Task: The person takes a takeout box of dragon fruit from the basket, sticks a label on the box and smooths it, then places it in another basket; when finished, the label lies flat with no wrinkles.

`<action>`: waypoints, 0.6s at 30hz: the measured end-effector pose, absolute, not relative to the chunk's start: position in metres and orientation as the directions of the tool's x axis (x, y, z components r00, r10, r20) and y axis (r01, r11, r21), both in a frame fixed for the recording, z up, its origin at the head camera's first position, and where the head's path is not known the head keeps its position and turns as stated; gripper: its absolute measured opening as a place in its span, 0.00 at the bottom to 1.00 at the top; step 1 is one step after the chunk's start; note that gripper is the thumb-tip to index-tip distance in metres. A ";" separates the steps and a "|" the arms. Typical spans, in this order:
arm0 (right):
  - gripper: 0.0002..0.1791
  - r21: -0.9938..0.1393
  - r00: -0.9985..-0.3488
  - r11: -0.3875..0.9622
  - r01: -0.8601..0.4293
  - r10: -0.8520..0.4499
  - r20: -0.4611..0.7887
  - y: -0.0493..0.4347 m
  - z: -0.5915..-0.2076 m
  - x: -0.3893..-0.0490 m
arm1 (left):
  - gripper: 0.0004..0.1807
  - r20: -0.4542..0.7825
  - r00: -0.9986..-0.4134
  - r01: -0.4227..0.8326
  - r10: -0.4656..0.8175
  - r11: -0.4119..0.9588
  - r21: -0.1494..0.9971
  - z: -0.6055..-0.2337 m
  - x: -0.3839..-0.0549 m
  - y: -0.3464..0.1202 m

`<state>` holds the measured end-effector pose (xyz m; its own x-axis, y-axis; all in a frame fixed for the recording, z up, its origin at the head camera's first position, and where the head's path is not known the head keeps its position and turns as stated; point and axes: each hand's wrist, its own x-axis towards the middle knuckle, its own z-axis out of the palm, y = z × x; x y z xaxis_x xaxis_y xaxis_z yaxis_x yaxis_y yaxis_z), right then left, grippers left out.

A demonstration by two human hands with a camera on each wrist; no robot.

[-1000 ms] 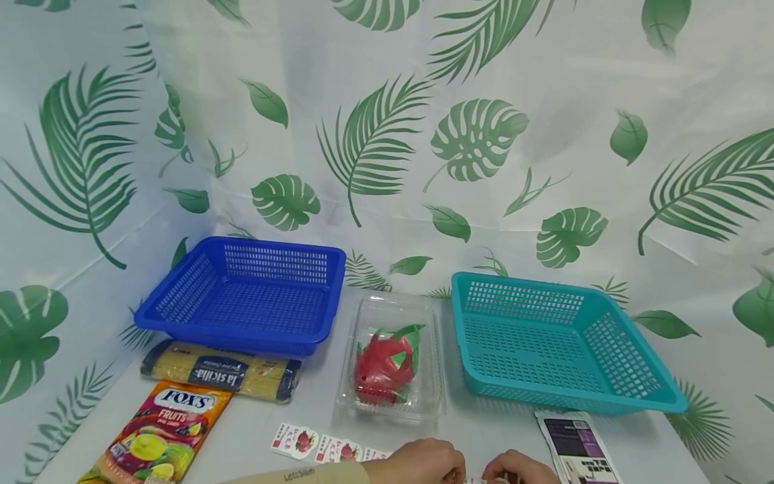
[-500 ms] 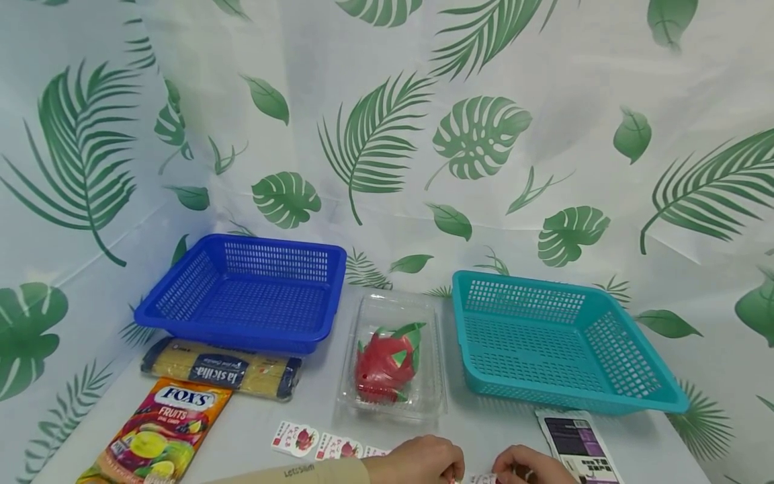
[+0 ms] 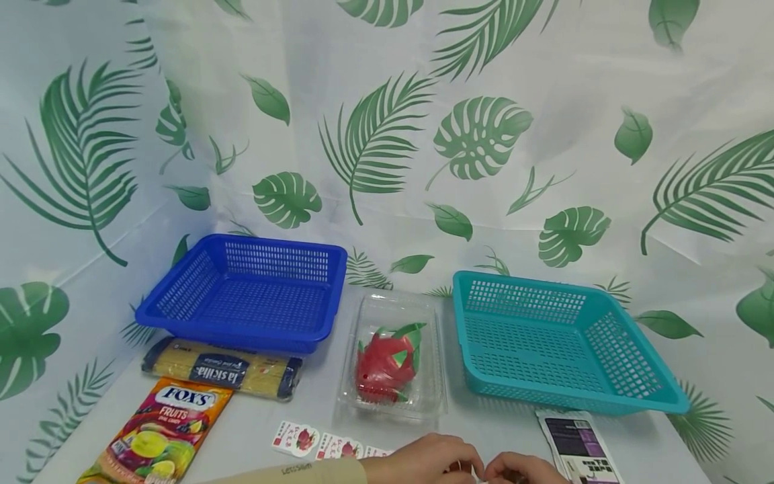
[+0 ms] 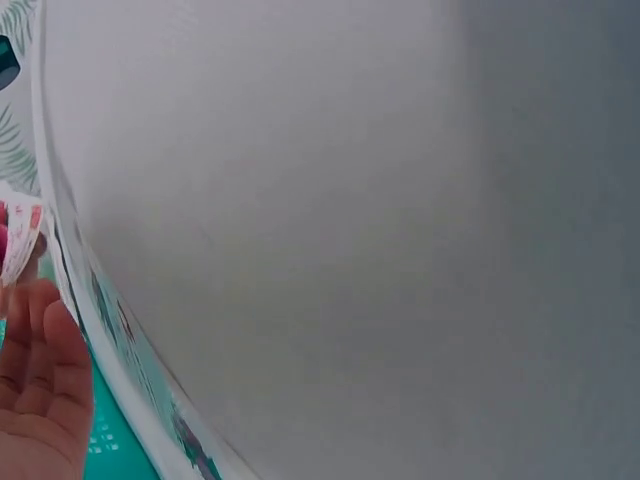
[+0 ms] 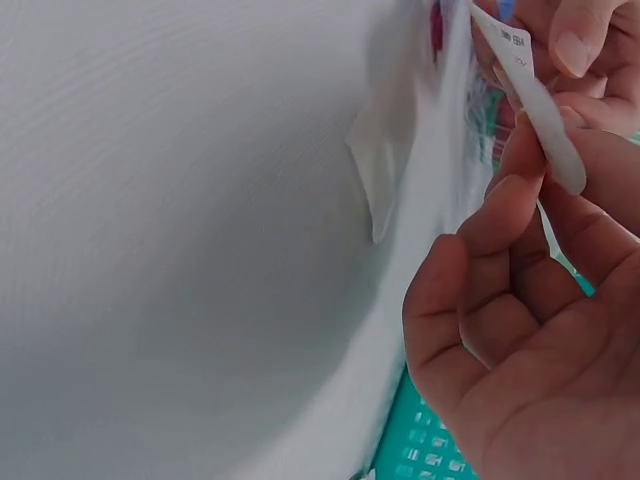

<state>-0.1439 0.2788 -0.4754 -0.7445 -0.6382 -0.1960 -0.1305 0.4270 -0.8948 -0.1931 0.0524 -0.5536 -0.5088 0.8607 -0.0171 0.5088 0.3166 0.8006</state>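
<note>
In the head view my left hand (image 3: 431, 462) and right hand (image 3: 523, 468) meet at the table's front edge with a small white sticker (image 3: 478, 480) between them. Seen from the right wrist, my right thumb and finger pinch the rounded end of this sticker (image 5: 545, 120). The left hand (image 5: 590, 60) is at its printed end, fingers curled; its exact grip is partly hidden. The left wrist view shows part of the left hand (image 4: 45, 390) beside the sticker (image 4: 22, 240). More dragon fruit stickers (image 3: 296, 438) lie flat beyond the left forearm.
A clear plastic box (image 3: 437, 376) holds a red dragon fruit (image 3: 383, 370). Blue (image 3: 242, 339) and teal (image 3: 544, 398) baskets stand at the back. Spaghetti (image 3: 220, 368) and a Fox's candy bag (image 3: 160, 433) lie left; a dark-and-white packet (image 3: 577, 444) lies right.
The hands drew slightly apart half a second ago, and now they are close together again over the sticker. The things on the table stay where they were.
</note>
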 end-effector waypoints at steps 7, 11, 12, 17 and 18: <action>0.14 -0.941 -0.681 0.327 -0.082 -0.708 -0.186 0.279 -0.474 -0.148 | 0.08 0.020 -0.519 0.454 0.855 0.256 0.854 -0.491 -0.169 0.041; 0.20 -0.936 -0.722 0.352 0.018 -0.643 -0.256 0.279 -0.473 -0.149 | 0.06 0.026 -0.587 0.358 0.809 0.230 0.905 -0.475 -0.159 0.036; 0.21 -0.931 -0.739 0.362 0.041 -0.616 -0.272 0.279 -0.473 -0.149 | 0.06 0.025 -0.610 0.332 0.792 0.227 0.915 -0.474 -0.158 0.036; 0.20 -0.917 -0.801 0.394 0.059 -0.529 -0.279 0.281 -0.472 -0.147 | 0.04 0.028 -0.705 0.229 0.709 0.191 0.954 -0.474 -0.155 0.038; 0.19 -0.919 -0.808 0.391 0.043 -0.528 -0.263 0.281 -0.471 -0.146 | 0.04 0.020 -0.715 0.212 0.699 0.190 0.958 -0.474 -0.154 0.038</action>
